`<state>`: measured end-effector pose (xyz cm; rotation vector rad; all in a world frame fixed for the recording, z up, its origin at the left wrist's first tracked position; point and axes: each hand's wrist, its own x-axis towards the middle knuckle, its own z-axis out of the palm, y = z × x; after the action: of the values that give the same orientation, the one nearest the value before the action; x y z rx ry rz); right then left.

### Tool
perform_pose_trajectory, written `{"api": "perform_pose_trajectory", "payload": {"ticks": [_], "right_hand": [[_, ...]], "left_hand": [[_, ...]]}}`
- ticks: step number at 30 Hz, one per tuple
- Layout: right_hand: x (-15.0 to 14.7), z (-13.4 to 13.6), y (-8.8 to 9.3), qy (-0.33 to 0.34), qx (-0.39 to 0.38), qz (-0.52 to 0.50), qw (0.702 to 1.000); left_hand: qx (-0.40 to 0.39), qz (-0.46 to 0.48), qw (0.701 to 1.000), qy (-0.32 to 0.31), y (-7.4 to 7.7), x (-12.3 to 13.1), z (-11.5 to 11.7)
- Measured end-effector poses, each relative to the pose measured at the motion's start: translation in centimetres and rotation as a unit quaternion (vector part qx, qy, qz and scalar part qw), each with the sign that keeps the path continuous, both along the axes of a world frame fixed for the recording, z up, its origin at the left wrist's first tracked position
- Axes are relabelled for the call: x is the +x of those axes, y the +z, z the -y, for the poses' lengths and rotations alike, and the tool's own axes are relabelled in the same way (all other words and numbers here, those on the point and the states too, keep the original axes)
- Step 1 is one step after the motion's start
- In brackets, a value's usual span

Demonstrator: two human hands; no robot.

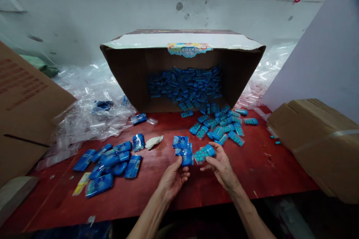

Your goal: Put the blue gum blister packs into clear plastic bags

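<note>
A stained white wall [84, 22] backs the red table [269, 168], and I use the open carton [154, 40] as my landmark. In front of it, I see the left hand [173, 180] pinching a blue wrapper [187, 160] at its near edge. The right hand [223, 166] grips a blue-capped clear case [203, 154] of turquoise balls between thumb and fingers, its clear end just beside that wrapper. More cases [218, 132] lie by the carton's mouth; filled blue packets [108, 162] sit front-left of it.

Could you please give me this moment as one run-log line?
left hand: holding blue printed wrapper | right hand: holding clear blue-capped container of turquoise balls | ahead: open cardboard box with similar containers inside
</note>
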<state>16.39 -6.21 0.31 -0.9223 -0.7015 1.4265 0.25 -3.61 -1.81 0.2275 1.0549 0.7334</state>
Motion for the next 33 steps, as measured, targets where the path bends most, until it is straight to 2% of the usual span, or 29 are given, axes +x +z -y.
{"api": "perform_pose_trajectory", "payload": {"ticks": [10, 14, 19, 23, 27, 30, 33], "right_hand": [[-0.9, 0.2, -0.5, -0.041, -0.008, 0.132, 0.99], [-1.3, 0.6, -0.8, -0.06, -0.007, 0.152, 0.987], [-1.8, 0.9, -1.7, -0.063, -0.02, 0.142, 0.988], [-2.0, 1.2, -2.0, -0.061, -0.009, 0.188, 0.98], [-2.6, 1.6, -2.4, -0.067, 0.015, 0.28, 0.957], [-3.4, 1.8, -2.8, -0.096, 0.018, 0.37, 0.924], [-4.0, 1.8, -2.4, -0.119, 0.016, 0.433, 0.893]], "left_hand": [[0.042, -0.001, 0.999, 0.007, 0.1, 0.0, 0.2], [0.073, -0.01, 0.997, 0.015, 0.0, -0.1, 0.2], [0.109, -0.018, 0.993, 0.034, 0.7, -0.2, 0.4], [0.126, -0.02, 0.991, 0.035, 1.1, 0.0, 0.4], [0.122, 0.027, 0.992, 0.031, 1.4, 0.3, 0.4], [0.074, 0.067, 0.994, 0.052, 1.7, 0.2, 0.3], [0.076, 0.055, 0.995, 0.04, 1.9, -0.1, 0.1]]}}
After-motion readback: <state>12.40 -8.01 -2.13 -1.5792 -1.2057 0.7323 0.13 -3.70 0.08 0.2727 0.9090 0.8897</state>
